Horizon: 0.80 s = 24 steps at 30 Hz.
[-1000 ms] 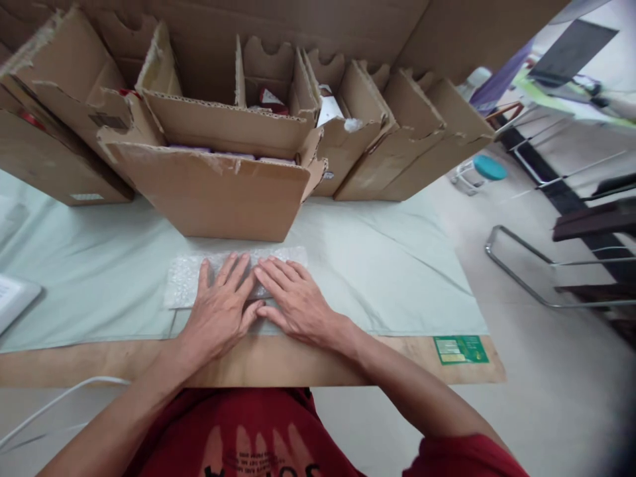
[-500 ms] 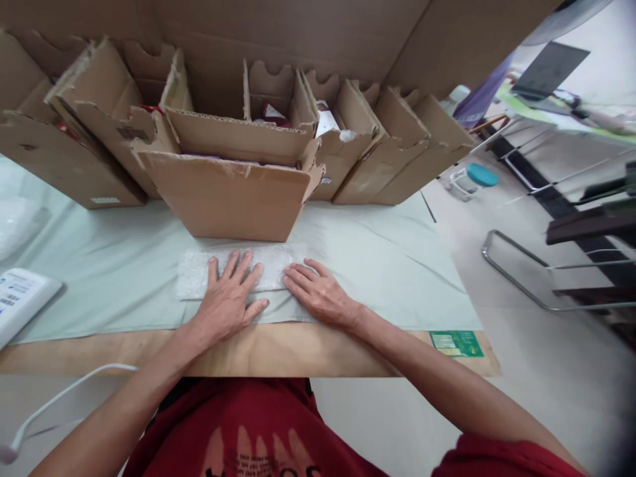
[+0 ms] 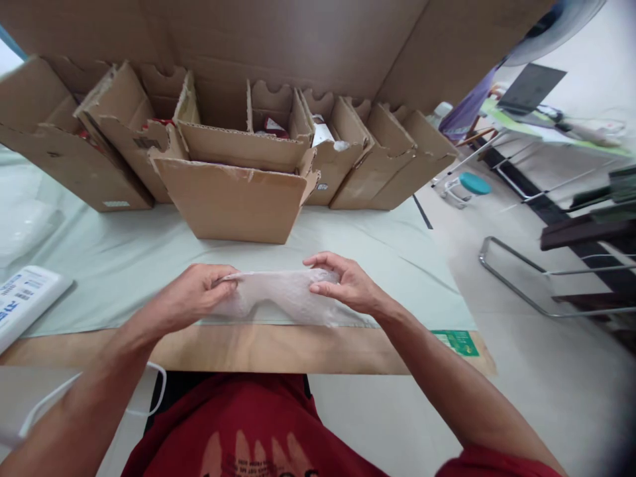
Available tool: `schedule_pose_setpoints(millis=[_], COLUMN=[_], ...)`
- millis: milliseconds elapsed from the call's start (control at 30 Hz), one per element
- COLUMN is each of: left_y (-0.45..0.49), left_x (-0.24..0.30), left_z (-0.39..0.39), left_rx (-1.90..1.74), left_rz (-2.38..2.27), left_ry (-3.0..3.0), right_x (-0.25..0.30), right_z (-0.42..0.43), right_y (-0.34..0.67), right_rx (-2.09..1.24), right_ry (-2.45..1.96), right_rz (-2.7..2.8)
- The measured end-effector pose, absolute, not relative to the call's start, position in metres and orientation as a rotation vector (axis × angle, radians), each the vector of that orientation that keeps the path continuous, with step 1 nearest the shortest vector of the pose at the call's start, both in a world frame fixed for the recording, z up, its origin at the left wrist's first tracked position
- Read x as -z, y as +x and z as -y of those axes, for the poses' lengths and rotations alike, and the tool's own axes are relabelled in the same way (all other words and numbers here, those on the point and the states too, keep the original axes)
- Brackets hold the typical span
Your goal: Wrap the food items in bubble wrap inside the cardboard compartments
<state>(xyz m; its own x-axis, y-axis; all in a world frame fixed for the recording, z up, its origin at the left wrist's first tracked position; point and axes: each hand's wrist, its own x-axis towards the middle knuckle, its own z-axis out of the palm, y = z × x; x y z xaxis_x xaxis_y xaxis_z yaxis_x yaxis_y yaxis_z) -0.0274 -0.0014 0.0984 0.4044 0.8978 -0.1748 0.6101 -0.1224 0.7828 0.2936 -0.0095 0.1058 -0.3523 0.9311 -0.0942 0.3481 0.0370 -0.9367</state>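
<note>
A clear bubble wrap sleeve (image 3: 285,291) stretches between my two hands, lifted near the table's front edge, its lower side drooping. My left hand (image 3: 201,290) pinches the left end between thumb and fingers. At the other end, my right hand (image 3: 350,281) has its thumb and fingers around the wrap, thumb in front and fingertips somewhat apart. Just beyond the wrap stands an open brown cardboard box (image 3: 228,202). Whether anything lies inside the sleeve, I cannot tell.
Several open cardboard bins (image 3: 370,156) line the back, some with red or white items. To the left are a white labelled device (image 3: 32,301) and clear plastic packaging (image 3: 22,218). A green label (image 3: 457,342) marks the wooden table edge (image 3: 278,348); a stool (image 3: 474,183) stands beyond.
Both hands lay on the flat bubble wrap before. Now the wrap is raised off the cloth, its left end gripped by my left hand and its right end within my right.
</note>
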Motion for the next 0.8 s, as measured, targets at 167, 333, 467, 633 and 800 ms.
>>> schedule_pose_setpoints(millis=[167, 333, 467, 633, 800], left_y=[-0.04, -0.047, -0.033, -0.009, -0.014], left_x=[-0.092, -0.078, -0.071, -0.076, -0.109], left_z=[-0.015, -0.008, 0.014, 0.04, 0.022], left_rx=[-0.365, -0.553, -0.606, -1.028, -1.361], left_rz=[-1.385, -1.551, -1.671, -1.693, -1.445], left_ry=[1.497, 1.275, 1.347, 1.384, 1.001], right_x=[-0.077, -0.064, -0.065, -0.076, -0.113], right_z=[0.009, -0.001, 0.002, 0.017, 0.018], right_y=[0.286, 0.289, 0.291, 0.292, 0.294], right_rx=[-1.54, -1.494, -1.431, -1.286, -1.441], right_ry=[-1.489, -1.619, -1.639, -1.543, -1.291], right_rz=[1.344, 1.289, 1.403, 1.459, 1.186])
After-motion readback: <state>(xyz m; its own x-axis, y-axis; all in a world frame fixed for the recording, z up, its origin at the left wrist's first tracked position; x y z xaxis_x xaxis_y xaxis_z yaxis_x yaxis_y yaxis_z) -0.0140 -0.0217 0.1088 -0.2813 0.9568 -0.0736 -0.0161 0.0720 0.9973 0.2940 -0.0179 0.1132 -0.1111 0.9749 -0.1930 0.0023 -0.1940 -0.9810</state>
